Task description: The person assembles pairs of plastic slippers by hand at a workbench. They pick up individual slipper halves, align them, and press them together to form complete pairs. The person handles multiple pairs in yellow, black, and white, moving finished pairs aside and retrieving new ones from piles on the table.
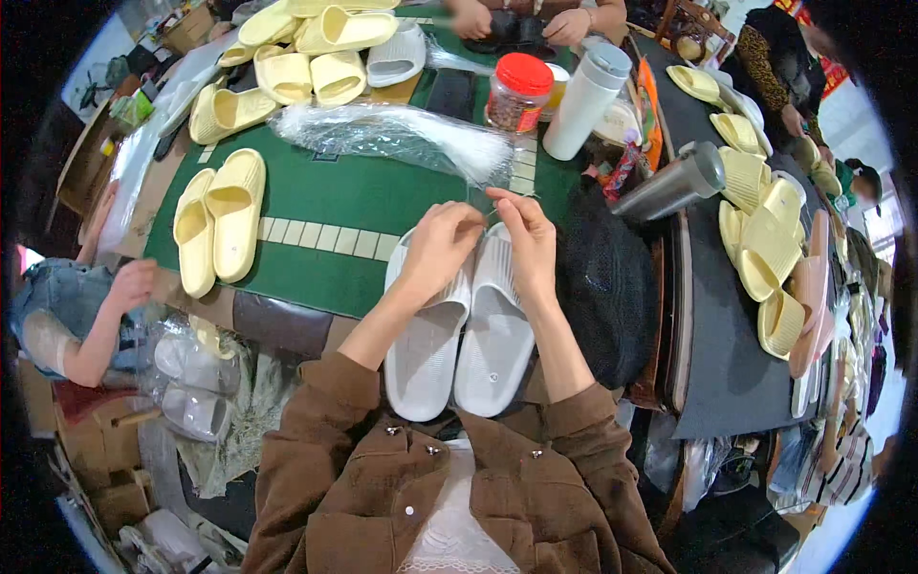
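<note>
A pair of grey slippers (421, 359) stands side by side at the near table edge, toes pointing away from me. Over the left slipper's toe end, my left hand (443, 251) is closed, fingertips pinched together. My right hand (528, 239) is closed too, thumb and forefinger pinched just above the right slipper's toe. Between the two hands there is a hint of something thin, too small to name. Just beyond them lies a bundle of white strands in clear plastic (402, 139). A pair of cream slippers (218, 222) sits to the left.
Cream slippers (335, 31) are piled at the far left; more (765, 244) line the dark surface at right. A red-lidded jar (519, 91), a white bottle (585, 100) and a steel tumbler (669, 182) stand right of centre. Co-workers' hands (569, 27) show across the table and at left.
</note>
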`<act>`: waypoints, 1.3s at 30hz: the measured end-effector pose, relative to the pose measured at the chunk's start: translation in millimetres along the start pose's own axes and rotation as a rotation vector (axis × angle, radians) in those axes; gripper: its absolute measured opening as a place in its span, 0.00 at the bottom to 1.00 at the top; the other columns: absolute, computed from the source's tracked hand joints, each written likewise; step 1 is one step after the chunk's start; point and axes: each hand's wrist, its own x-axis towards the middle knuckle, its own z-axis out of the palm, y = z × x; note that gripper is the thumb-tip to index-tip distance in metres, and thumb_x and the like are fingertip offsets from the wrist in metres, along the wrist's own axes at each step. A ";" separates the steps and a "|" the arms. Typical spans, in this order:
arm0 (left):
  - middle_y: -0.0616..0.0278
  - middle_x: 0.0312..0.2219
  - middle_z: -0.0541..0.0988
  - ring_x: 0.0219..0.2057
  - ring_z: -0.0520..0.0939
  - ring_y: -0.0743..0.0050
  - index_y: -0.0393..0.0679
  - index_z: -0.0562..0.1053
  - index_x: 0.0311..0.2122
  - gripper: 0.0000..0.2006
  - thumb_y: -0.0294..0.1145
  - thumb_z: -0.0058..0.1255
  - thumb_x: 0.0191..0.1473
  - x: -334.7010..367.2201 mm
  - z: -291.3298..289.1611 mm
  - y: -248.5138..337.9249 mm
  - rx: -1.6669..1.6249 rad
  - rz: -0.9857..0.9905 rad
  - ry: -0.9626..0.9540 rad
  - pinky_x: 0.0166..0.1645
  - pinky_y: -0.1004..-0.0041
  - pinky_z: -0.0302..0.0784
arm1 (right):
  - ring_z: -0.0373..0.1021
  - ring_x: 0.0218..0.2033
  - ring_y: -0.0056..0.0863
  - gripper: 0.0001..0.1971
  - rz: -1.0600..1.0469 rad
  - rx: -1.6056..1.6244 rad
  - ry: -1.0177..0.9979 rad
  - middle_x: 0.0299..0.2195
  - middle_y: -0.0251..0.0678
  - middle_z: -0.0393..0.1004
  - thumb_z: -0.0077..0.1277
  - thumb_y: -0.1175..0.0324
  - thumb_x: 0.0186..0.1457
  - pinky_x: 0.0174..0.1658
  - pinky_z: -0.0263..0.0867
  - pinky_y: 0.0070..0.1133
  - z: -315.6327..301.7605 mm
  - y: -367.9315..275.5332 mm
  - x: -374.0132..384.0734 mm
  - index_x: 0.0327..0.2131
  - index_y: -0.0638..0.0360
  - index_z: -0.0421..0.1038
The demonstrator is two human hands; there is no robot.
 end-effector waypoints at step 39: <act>0.57 0.32 0.79 0.33 0.78 0.74 0.36 0.73 0.45 0.11 0.26 0.45 0.59 0.3 1.4 -0.6 -0.150 -0.160 -0.133 0.40 0.74 0.73 | 0.57 0.61 0.47 0.45 -0.207 -1.639 0.340 0.62 0.46 0.54 0.62 0.67 0.41 0.58 0.60 0.37 -347.3 -165.9 2.1 0.64 0.48 0.52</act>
